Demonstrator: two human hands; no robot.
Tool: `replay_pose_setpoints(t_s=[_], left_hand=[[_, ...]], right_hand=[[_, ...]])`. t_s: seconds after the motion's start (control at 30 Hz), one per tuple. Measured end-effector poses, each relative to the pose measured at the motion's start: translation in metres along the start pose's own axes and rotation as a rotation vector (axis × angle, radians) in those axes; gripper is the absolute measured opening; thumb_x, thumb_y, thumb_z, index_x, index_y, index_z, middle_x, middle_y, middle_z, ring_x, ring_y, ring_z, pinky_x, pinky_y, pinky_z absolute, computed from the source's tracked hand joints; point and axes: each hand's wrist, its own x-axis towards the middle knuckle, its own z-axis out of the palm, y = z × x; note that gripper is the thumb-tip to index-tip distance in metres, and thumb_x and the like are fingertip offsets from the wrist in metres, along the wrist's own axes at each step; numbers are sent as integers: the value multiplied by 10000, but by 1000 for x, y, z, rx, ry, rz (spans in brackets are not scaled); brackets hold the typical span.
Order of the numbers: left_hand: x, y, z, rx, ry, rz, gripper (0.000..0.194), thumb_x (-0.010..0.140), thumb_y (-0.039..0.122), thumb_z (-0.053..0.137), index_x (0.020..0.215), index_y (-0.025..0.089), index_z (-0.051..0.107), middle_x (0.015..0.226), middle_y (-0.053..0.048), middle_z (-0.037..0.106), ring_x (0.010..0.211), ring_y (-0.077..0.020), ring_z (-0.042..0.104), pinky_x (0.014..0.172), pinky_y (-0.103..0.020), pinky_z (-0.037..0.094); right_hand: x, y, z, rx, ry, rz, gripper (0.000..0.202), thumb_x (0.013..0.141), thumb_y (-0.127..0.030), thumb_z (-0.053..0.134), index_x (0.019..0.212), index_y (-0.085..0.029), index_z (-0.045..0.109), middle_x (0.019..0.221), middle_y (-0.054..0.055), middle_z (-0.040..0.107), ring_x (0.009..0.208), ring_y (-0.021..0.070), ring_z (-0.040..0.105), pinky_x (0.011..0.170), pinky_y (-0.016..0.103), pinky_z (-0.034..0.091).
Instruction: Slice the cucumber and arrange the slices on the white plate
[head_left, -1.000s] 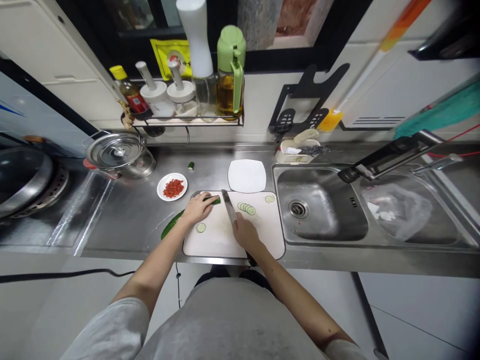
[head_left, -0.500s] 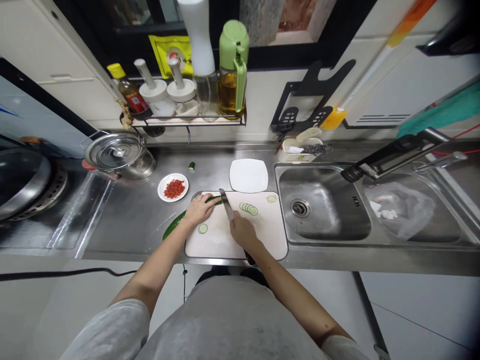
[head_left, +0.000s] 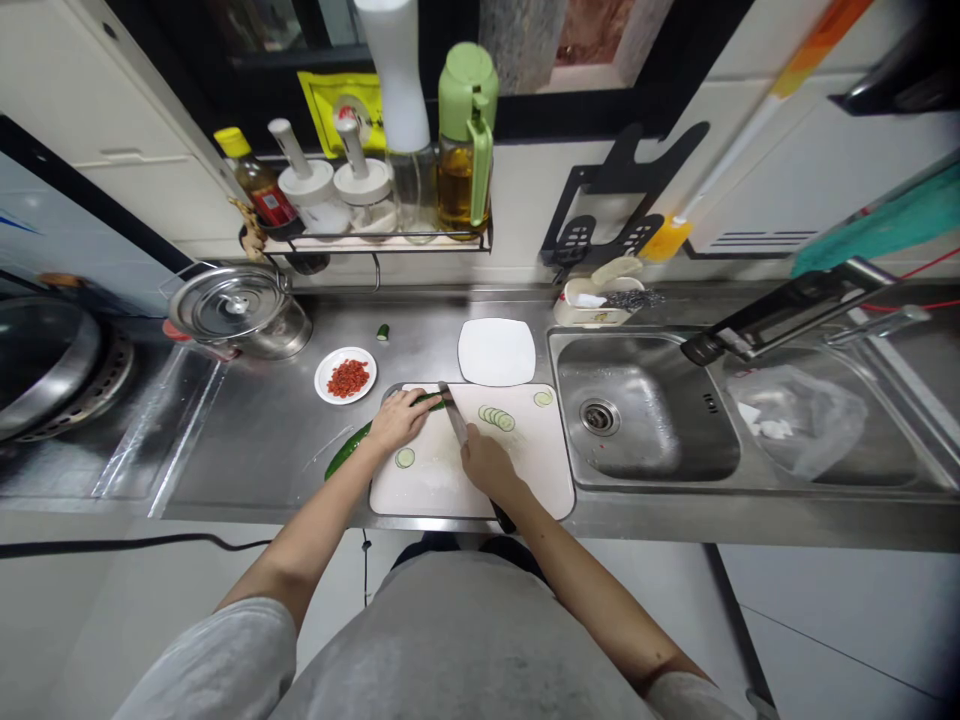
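My left hand is closed over a piece of cucumber near the back left of the white cutting board. In my right hand is a kitchen knife, its blade at the cut end of that cucumber and its dark handle running under my wrist. Several round cucumber slices overlap in a row right of the blade. A few more slices lie at the board's back right corner and on its left side. Another green cucumber lies left of the board, partly hidden by my left forearm.
Behind the board is a white square plate. A small plate of chopped red pieces and a cucumber end lie back left. The sink adjoins on the right; a lidded steel pot stands left, below a condiment rack.
The knife's tip has dipped slightly at the cucumber. Both hands stay in nearly the same place.
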Motion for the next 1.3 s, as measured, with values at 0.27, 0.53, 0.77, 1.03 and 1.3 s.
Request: replay_pose_setpoints(t_s=[0.27, 0.53, 0.77, 1.03, 1.3], left_hand=[[1, -2, 1, -27, 1, 4, 426, 939, 319, 417, 1353, 367, 503, 1293, -48, 520, 1121, -227, 485, 975, -415, 393], [2, -2, 1, -52, 17, 6, 415, 937, 309, 422, 1338, 361, 520, 1294, -45, 525, 1119, -222, 496, 978, -408, 396], [3, -3, 0, -60, 1, 6, 430, 930, 304, 428, 1348, 361, 511, 1276, -44, 537, 1113, -220, 500, 991, -418, 395], [3, -4, 2, -53, 5, 15, 425, 931, 297, 424, 1342, 348, 520, 1291, -42, 524, 1113, -221, 495, 987, -406, 392], [2, -3, 1, -56, 10, 17, 417, 933, 299, 422, 1335, 343, 525, 1294, -42, 523, 1116, -216, 493, 985, -397, 391]], right_hand=[[0, -3, -9, 10, -19, -19, 269, 943, -172, 317, 1163, -113, 460, 971, 140, 645, 921, 226, 625, 718, 291, 415], [1, 0, -8, 30, -8, -31, 304, 936, -184, 327, 1199, -115, 464, 971, 127, 642, 923, 205, 617, 747, 283, 422], [1, -1, -4, 36, -22, -11, 281, 936, -169, 333, 1176, -124, 470, 964, 128, 639, 916, 205, 616, 749, 286, 422], [4, -3, -3, 35, -20, -8, 258, 920, -150, 361, 1150, -127, 475, 979, 135, 641, 941, 209, 622, 735, 277, 428], [4, -2, 7, 41, -10, 13, 282, 909, -151, 377, 1169, -130, 485, 1016, 145, 644, 986, 216, 619, 777, 288, 446]])
